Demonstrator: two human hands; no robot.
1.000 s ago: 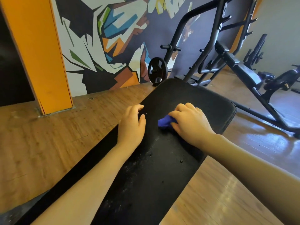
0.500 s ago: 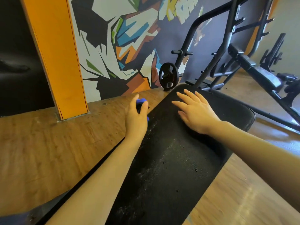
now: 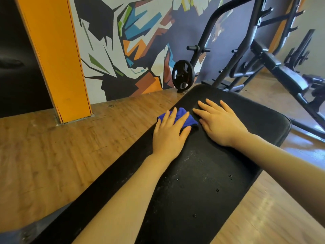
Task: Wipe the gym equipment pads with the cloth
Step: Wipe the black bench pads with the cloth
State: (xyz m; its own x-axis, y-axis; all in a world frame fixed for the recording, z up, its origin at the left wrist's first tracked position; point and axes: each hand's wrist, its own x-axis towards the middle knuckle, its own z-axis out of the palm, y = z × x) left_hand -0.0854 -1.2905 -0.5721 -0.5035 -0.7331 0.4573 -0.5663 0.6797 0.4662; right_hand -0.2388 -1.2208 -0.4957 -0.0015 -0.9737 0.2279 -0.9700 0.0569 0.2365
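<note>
The left hand (image 3: 168, 133) is lying flat with straight fingers, pressing down on the blue cloth (image 3: 182, 117), which is bunched soft under its fingers near the left edge of the bench (image 3: 202, 182). The right hand (image 3: 221, 122) is resting just beside it, palm down, fingers spread and holding nothing. The padded bench top is showing black, grainy and speckled pale, with rounded corners, over a wooden plank floor (image 3: 52, 155).

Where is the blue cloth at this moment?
The blue cloth lies under the left hand on the pad, near its left edge, beside the right hand.
</note>
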